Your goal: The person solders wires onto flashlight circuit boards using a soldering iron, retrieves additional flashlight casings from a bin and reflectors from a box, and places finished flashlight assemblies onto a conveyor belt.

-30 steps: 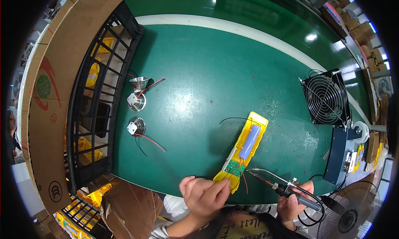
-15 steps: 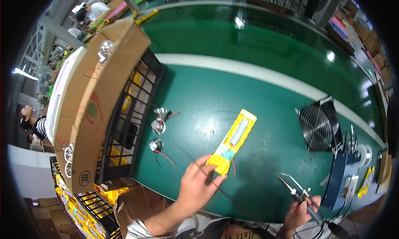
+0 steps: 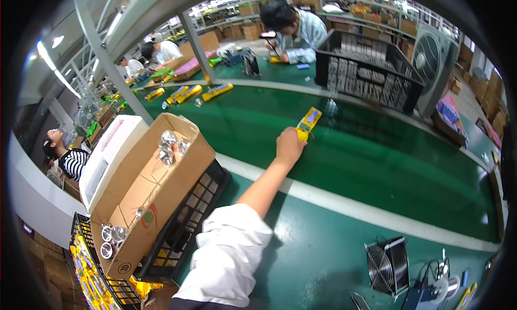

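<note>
My left arm reaches forward over the white rail, and my left hand (image 3: 291,147) is closed on the near end of a yellow plastic housing (image 3: 311,121). A bluish cylindrical battery and a green part show in the housing, which is over the green conveyor belt (image 3: 371,164). My right hand is out of view. At the lower edge only the tip of a soldering iron (image 3: 357,300) shows, above the green worktable (image 3: 307,256).
At left, a cardboard box (image 3: 156,186) with shiny reflector cups stands on a black crate (image 3: 202,202). A small fan (image 3: 389,267) stands at right. Beyond the belt are a black crate (image 3: 366,75) and a co-worker (image 3: 301,35). Other yellow housings (image 3: 188,93) lie on the belt.
My left hand has carried the yellow housing forward from the worktable to over the belt. The view has tilted up, and my right hand has dropped out of it.
</note>
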A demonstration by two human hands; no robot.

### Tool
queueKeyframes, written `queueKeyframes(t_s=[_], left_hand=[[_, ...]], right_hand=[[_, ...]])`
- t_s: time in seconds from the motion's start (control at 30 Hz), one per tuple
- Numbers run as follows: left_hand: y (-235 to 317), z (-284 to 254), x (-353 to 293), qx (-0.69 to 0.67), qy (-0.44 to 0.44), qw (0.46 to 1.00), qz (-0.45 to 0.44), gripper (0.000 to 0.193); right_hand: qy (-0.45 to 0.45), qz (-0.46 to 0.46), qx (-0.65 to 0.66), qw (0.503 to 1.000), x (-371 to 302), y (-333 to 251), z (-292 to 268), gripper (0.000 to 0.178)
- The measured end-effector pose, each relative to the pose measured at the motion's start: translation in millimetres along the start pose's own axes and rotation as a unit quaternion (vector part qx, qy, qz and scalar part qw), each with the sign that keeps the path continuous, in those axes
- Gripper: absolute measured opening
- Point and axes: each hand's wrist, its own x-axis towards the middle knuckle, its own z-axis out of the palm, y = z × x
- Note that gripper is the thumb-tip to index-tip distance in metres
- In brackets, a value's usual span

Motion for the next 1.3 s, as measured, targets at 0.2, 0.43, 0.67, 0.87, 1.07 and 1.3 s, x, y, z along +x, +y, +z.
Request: queueKeyframes(t_s=[0.2,0.43,0.67,0.87,1.07,1.3], left_hand=[[-4,-17,-13,0.054,0.071,0.993,0.076,0.048],[46,-192,-218,-0.23,-0.093,0.959,0.135,0.022],[0,-402,-432,0.107,0.037,0.993,0.039,0.006],[-77,-567,-580,0.457,0.216,0.699,-0.507,0.037],[-110,-600,-608,0.338,0.051,0.604,-0.72,0.055],[-115,-583,-611,0.453,0.107,0.561,-0.685,0.057]], right_hand=[[-0.083,-0.074,-0.188,0.976,11,0,-18,0.013],[-0.136,0.144,-0.087,0.976,24,-1,-11,0.016],[-0.262,0.098,-0.023,0.96,3,-21,43,0.017],[-0.317,0.066,0.021,0.946,-7,4,57,0.017],[-0.305,0.038,0.048,0.95,-18,4,84,0.018],[-0.274,0.022,0.065,0.959,-15,9,89,0.019]])
